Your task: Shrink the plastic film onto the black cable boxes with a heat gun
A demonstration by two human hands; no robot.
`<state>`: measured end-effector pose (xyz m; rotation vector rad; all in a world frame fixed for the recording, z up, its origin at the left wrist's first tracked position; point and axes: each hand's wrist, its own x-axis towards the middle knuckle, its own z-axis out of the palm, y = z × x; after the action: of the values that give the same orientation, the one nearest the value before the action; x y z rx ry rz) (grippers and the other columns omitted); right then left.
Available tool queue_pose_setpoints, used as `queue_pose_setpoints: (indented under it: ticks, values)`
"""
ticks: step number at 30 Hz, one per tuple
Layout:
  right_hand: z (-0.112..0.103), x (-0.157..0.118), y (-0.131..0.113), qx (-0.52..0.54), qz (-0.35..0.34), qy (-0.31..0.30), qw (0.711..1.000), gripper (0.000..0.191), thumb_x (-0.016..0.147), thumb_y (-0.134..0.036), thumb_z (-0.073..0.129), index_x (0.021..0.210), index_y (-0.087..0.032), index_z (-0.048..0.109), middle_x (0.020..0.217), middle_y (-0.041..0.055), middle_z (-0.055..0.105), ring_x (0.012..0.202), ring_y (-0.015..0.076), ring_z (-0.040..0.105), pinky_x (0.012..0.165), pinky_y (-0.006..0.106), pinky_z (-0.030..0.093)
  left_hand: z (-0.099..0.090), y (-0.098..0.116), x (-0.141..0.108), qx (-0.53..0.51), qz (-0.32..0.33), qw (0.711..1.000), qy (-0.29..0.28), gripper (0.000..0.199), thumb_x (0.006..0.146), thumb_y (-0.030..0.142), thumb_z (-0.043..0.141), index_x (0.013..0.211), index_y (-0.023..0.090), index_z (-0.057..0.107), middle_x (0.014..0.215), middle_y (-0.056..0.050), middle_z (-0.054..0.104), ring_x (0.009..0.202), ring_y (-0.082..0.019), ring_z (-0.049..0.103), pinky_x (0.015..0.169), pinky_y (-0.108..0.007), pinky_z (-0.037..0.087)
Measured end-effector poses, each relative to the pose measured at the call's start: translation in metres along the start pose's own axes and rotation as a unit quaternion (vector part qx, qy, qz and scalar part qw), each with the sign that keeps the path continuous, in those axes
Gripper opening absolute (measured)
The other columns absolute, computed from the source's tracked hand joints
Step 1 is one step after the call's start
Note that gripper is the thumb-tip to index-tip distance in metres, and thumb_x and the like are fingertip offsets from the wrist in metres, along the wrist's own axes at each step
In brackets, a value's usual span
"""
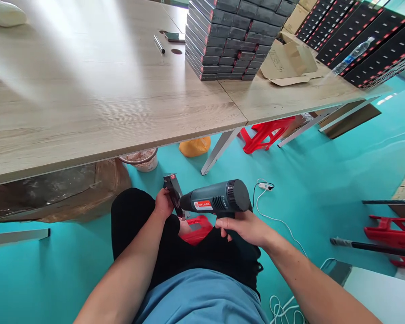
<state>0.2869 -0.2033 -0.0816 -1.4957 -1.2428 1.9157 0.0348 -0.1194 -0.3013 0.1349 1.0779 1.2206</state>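
In my right hand (234,223) is a dark green heat gun (211,198), its grip wrapped by my fingers and its nozzle pointing left. My left hand (164,203) is closed on a small black box (173,191) with a shiny surface, held above my lap. The nozzle end overlaps the lower part of the box in view; whether they touch I cannot tell. Part of the box is hidden behind my fingers and the nozzle.
On the wooden table (104,99) stand a tall stack of black boxes (236,45), an opened carton (286,63), a pen (159,44) and a phone (174,37). Below are a waste bin (145,161), a red stool (266,135) and a power strip (265,186) with white cable.
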Motion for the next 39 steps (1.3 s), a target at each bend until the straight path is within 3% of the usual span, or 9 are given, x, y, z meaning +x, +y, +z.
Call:
queue_pose_setpoints:
  ticks: [7,10,14,19,24,29,31,34,39]
  values:
    - [0.001,-0.03,0.032,-0.005,0.079,0.018,0.997,0.026,0.072,-0.04,0.08,0.077,-0.018,0.068,0.063,-0.001,0.063,0.059,0.0168,0.059,0.054,0.029,0.051,0.004,0.006,-0.004,0.005,-0.02,1.0,-0.02,0.036,0.078,0.038,0.051,0.1,0.015,0.068,0.074,-0.004,0.065,0.063,-0.019,0.06,0.061,-0.031,0.049]
    - [-0.006,-0.041,0.039,0.011,0.097,0.015,0.995,0.026,0.071,-0.039,0.08,0.078,-0.016,0.07,0.063,0.0001,0.064,0.06,0.0168,0.06,0.055,0.028,0.052,0.008,0.015,-0.014,-0.024,-0.056,0.997,-0.037,0.053,0.088,0.061,0.05,0.108,0.015,0.068,0.076,-0.005,0.065,0.064,-0.019,0.061,0.058,-0.032,0.048]
    - [-0.025,-0.038,0.047,0.085,0.102,0.028,0.991,0.034,0.071,-0.038,0.082,0.092,-0.012,0.074,0.073,0.005,0.072,0.06,0.0166,0.065,0.051,0.025,0.052,0.01,0.026,-0.026,-0.073,-0.129,0.984,-0.1,0.084,0.083,0.09,0.041,0.116,0.018,0.066,0.095,-0.013,0.072,0.08,-0.027,0.068,0.058,-0.034,0.048]
    - [-0.04,0.006,0.045,0.205,0.055,0.135,0.968,0.028,0.074,-0.033,0.081,0.09,-0.012,0.073,0.076,0.0066,0.072,0.059,0.0152,0.065,0.048,0.022,0.054,0.01,0.025,-0.031,-0.055,-0.16,0.968,-0.184,0.067,0.088,0.063,0.055,0.127,0.01,0.064,0.11,-0.021,0.074,0.097,-0.032,0.072,0.076,-0.042,0.058]
    - [-0.029,0.041,0.015,0.23,0.003,0.12,0.966,0.017,0.085,-0.031,0.069,0.088,-0.015,0.073,0.08,0.0068,0.072,0.062,0.0142,0.064,0.05,0.021,0.055,0.006,0.022,-0.033,-0.019,-0.176,0.966,-0.187,0.059,0.088,0.05,0.056,0.125,0.005,0.067,0.11,-0.022,0.076,0.099,-0.034,0.073,0.088,-0.049,0.059]
    - [-0.015,0.025,-0.017,0.103,0.002,-0.013,0.995,0.017,0.074,-0.027,0.081,0.083,-0.014,0.074,0.073,0.0059,0.073,0.062,0.0185,0.066,0.05,0.026,0.054,0.001,0.021,-0.027,0.03,-0.158,0.979,-0.122,0.057,0.086,0.054,0.06,0.121,0.011,0.072,0.092,-0.016,0.078,0.091,-0.038,0.075,0.081,-0.051,0.06]
    - [-0.014,0.016,-0.022,0.022,-0.009,-0.012,1.0,0.016,0.073,-0.028,0.08,0.082,-0.016,0.074,0.067,0.0024,0.069,0.061,0.0181,0.063,0.051,0.027,0.052,0.001,0.021,-0.025,0.027,-0.146,0.983,-0.11,0.057,0.087,0.055,0.059,0.123,0.012,0.072,0.091,-0.014,0.078,0.091,-0.038,0.075,0.081,-0.051,0.061]
    - [-0.015,0.004,-0.016,-0.008,-0.024,0.066,0.997,0.017,0.077,-0.032,0.074,0.086,-0.018,0.075,0.066,0.0003,0.067,0.062,0.017,0.061,0.053,0.027,0.052,0.006,0.021,-0.026,-0.022,-0.143,0.981,-0.132,0.064,0.09,0.058,0.056,0.128,0.009,0.068,0.103,-0.017,0.078,0.097,-0.035,0.075,0.083,-0.048,0.061]
    - [-0.017,-0.014,0.009,-0.004,0.046,-0.046,0.998,0.024,0.075,-0.036,0.081,0.082,-0.015,0.074,0.063,0.0031,0.068,0.058,0.0174,0.062,0.054,0.029,0.052,0.013,0.022,-0.028,-0.066,-0.128,0.978,-0.151,0.065,0.093,0.058,0.053,0.132,0.007,0.065,0.116,-0.02,0.075,0.105,-0.032,0.073,0.09,-0.044,0.06]
